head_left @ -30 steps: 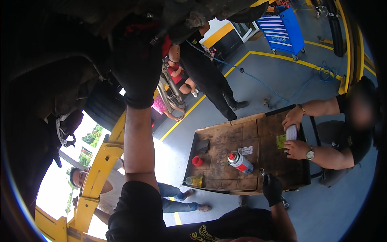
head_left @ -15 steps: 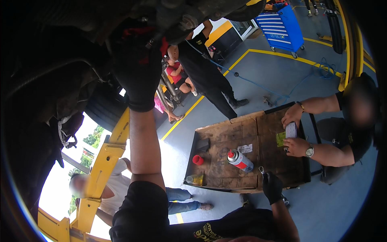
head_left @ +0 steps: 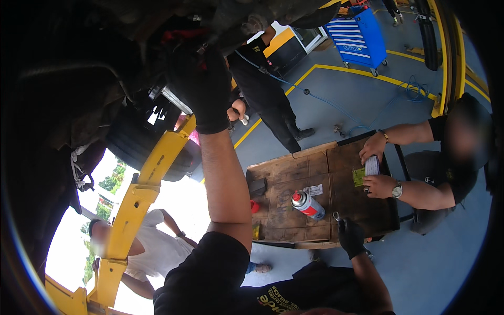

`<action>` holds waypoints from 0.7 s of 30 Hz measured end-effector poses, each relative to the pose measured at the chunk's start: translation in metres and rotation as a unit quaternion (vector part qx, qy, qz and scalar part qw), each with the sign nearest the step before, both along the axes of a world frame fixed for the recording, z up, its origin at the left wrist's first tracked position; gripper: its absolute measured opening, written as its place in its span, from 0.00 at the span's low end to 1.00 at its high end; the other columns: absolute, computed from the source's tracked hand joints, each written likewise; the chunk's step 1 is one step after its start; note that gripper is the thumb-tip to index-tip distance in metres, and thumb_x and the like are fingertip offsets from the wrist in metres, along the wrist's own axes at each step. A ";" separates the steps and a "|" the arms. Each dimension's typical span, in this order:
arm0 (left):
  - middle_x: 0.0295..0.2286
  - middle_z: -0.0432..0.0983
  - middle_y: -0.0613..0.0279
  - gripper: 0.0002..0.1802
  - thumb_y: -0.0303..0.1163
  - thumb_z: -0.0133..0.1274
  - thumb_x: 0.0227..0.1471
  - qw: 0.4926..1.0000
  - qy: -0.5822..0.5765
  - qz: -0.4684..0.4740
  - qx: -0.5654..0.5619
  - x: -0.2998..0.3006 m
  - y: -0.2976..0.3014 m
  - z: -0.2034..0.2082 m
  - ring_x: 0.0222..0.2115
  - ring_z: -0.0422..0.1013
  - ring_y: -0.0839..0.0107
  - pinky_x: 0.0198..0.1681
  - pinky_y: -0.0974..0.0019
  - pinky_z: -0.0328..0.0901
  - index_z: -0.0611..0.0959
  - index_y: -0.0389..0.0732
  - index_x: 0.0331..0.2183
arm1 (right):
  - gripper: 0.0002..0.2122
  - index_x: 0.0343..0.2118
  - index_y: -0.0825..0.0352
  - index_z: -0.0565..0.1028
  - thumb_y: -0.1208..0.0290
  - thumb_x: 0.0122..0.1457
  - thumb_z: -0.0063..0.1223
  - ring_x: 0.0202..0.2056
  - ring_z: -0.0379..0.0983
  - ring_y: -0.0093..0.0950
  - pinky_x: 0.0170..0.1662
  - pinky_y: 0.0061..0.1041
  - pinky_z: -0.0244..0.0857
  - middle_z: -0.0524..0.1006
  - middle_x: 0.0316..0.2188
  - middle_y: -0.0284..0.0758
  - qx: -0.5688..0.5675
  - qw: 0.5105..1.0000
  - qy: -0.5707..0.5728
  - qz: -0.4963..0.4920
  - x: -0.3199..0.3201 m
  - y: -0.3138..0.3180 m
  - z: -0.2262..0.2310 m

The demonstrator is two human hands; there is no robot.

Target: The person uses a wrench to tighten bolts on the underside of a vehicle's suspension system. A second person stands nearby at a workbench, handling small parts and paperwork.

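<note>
My left hand (head_left: 197, 84), in a black glove, reaches up into the dark underside of a raised vehicle (head_left: 79, 58). Its fingers are lost in shadow next to a red part (head_left: 181, 35), so what they grip cannot be made out. A silver rod-like piece (head_left: 176, 100) shows beside that wrist; whether I touch it is unclear. Low on the right, my right hand (head_left: 350, 239), also black-gloved, is closed round a wrench (head_left: 336, 216), whose ring end sticks out above the fingers. It is by the near edge of a cardboard-covered cart top (head_left: 283, 220).
A red-capped spray can (head_left: 308, 205) and a red cap (head_left: 254, 206) are on the cart. Across it, a co-worker's hands (head_left: 375, 168) hold a small white box. A yellow lift arm (head_left: 134, 210) rises at left, near a person in white (head_left: 163, 247). Farther off stands a blue tool cabinet (head_left: 357, 42).
My left arm has shifted right in the picture, and the silver piece now shows beside its wrist. The view has moved slightly. My right hand still holds the wrench.
</note>
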State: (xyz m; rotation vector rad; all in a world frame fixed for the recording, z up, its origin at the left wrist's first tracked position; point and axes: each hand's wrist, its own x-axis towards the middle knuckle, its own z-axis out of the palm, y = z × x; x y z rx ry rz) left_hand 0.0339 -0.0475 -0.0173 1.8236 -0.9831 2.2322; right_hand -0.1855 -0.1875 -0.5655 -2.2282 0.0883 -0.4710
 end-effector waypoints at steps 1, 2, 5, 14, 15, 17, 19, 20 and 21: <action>0.35 0.83 0.57 0.14 0.37 0.69 0.46 1.000 -0.002 0.010 -0.002 0.000 0.000 -0.002 0.40 0.79 0.53 0.50 0.55 0.70 0.86 0.42 0.36 | 0.09 0.30 0.62 0.77 0.63 0.65 0.55 0.27 0.78 0.47 0.30 0.45 0.71 0.79 0.23 0.42 0.005 1.000 -0.008 0.000 0.000 0.001 0.001; 0.35 0.83 0.57 0.14 0.38 0.68 0.47 1.000 -0.004 0.020 -0.004 0.000 0.000 -0.003 0.40 0.79 0.53 0.50 0.55 0.70 0.86 0.42 0.35 | 0.09 0.30 0.62 0.77 0.63 0.65 0.55 0.27 0.78 0.47 0.30 0.45 0.71 0.79 0.24 0.42 0.010 1.000 -0.015 0.000 0.000 0.001 0.000; 0.38 0.81 0.47 0.20 0.36 0.70 0.47 0.996 -0.071 0.049 0.030 0.007 0.001 -0.005 0.40 0.79 0.48 0.46 0.54 0.72 0.84 0.36 0.40 | 0.09 0.30 0.62 0.77 0.63 0.65 0.55 0.27 0.78 0.47 0.31 0.45 0.71 0.80 0.24 0.42 0.008 1.000 -0.024 0.001 0.006 0.000 -0.009; 0.46 0.75 0.44 0.24 0.34 0.66 0.48 0.999 0.009 0.035 0.005 0.009 -0.004 -0.015 0.51 0.69 0.44 0.58 0.47 0.60 0.79 0.37 0.46 | 0.08 0.33 0.63 0.78 0.65 0.64 0.55 0.31 0.78 0.49 0.33 0.47 0.71 0.80 0.27 0.46 0.022 0.999 0.024 0.013 0.002 0.000 -0.009; 0.46 0.75 0.44 0.23 0.33 0.65 0.48 0.999 0.009 0.037 0.004 0.008 -0.003 -0.015 0.51 0.69 0.44 0.57 0.47 0.60 0.79 0.37 0.46 | 0.07 0.33 0.63 0.78 0.65 0.64 0.55 0.30 0.78 0.49 0.33 0.47 0.71 0.80 0.27 0.46 0.018 1.000 0.013 0.009 0.003 0.000 -0.009; 0.44 0.75 0.45 0.22 0.31 0.64 0.47 0.999 0.011 0.040 0.004 0.008 -0.003 -0.015 0.50 0.69 0.44 0.56 0.47 0.61 0.79 0.37 0.45 | 0.07 0.33 0.63 0.78 0.65 0.64 0.55 0.30 0.78 0.49 0.33 0.47 0.71 0.80 0.27 0.45 0.010 1.000 -0.009 0.000 0.003 0.000 -0.010; 0.45 0.75 0.44 0.21 0.30 0.63 0.47 0.999 0.010 0.052 0.008 0.007 -0.004 -0.016 0.50 0.69 0.44 0.56 0.47 0.61 0.78 0.37 0.45 | 0.07 0.32 0.62 0.78 0.64 0.63 0.56 0.29 0.78 0.48 0.32 0.46 0.72 0.80 0.26 0.44 0.007 0.999 -0.035 -0.007 0.006 0.000 -0.012; 0.45 0.74 0.44 0.21 0.29 0.63 0.47 0.998 0.010 0.060 0.010 0.006 -0.003 -0.017 0.51 0.69 0.44 0.57 0.47 0.61 0.78 0.37 0.45 | 0.08 0.32 0.62 0.77 0.64 0.63 0.57 0.28 0.79 0.47 0.32 0.46 0.72 0.80 0.26 0.43 0.006 0.999 -0.047 -0.010 0.005 0.001 -0.011; 0.45 0.74 0.44 0.21 0.29 0.63 0.47 0.998 0.018 0.058 0.011 0.004 -0.003 -0.018 0.51 0.69 0.44 0.56 0.47 0.61 0.78 0.36 0.45 | 0.08 0.32 0.62 0.78 0.64 0.63 0.57 0.28 0.79 0.47 0.31 0.45 0.72 0.80 0.26 0.43 0.005 0.999 -0.042 -0.006 0.004 0.000 -0.010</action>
